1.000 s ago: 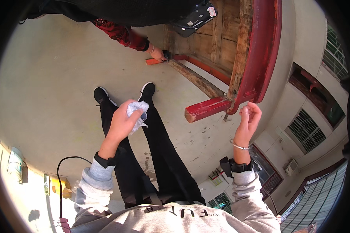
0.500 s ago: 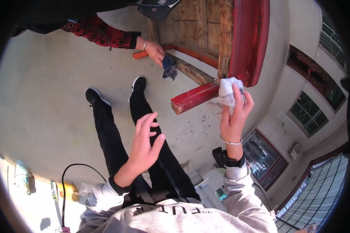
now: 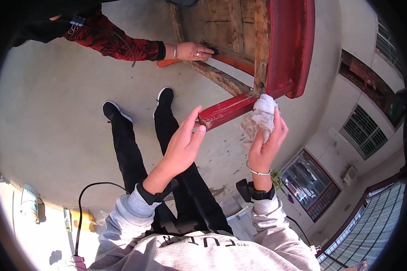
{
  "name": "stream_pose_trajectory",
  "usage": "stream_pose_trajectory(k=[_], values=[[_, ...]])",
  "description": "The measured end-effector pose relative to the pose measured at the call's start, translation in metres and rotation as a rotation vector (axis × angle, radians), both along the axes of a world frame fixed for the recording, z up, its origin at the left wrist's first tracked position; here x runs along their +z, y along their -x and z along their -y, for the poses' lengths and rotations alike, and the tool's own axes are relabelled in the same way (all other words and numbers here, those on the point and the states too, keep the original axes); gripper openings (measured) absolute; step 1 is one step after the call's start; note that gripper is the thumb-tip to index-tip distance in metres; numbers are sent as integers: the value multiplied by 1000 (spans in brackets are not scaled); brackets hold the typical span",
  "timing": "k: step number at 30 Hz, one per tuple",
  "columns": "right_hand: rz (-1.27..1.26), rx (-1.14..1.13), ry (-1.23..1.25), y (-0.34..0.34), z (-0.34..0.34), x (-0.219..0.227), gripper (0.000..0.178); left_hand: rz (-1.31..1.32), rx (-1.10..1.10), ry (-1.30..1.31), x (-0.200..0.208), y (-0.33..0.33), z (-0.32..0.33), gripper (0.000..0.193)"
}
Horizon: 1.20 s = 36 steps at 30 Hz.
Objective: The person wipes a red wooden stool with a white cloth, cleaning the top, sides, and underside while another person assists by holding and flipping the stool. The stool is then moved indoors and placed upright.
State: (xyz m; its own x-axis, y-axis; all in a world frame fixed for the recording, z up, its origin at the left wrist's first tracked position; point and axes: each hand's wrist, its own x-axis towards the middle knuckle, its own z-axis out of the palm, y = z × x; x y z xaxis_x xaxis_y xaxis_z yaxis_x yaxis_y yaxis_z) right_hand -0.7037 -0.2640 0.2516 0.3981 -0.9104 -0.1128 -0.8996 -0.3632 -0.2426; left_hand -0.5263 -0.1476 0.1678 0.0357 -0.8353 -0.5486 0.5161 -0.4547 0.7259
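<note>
Below: grey floor, pale wall; right hand grips white cloth, left hand wide.

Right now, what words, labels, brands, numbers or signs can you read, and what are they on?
Sweatshirt: large dark letters and small numerals, upside down; I won't copy them out.
Pale cylinder, yellow object: any print is too small or blurred to read.
White cloth, red leg: no lettering visible.

Just behind the right grip sits a thin silver bangle, then a black strap with a boxy black module. Another black band lies behind the left grip. Farther back, a pale grey sweatshirt bears dark lettering; below the left grip, black trousers, white-soled black shoes.
</note>
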Motion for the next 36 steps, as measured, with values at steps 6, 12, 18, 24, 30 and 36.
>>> stream_pose_trajectory(k=[6, 12, 18, 24, 30, 36], values=[[150, 113, -273, -73, -73, -23, 60, -241, 56, -98, -10, 1, -6, 57], [233, -27, -215, -41, -56, 5, 45, -446, 167, -285, -34, -21, -46, 65], [130, 307, -680, -47, -81, -15, 54, -551, 85, -154, -31, -6, -73, 64], [246, -16, -887, -71, -123, -76, 58, -652, 242, -267, -58, -5, -112, 68], [-376, 614, -68, -88, -31, -258, 56, -495, 286, -503, -176, 19, -155, 55], [-1032, 181, 157, -74, 64, -393, 41, -525, 255, -537, -260, 64, -185, 36]])
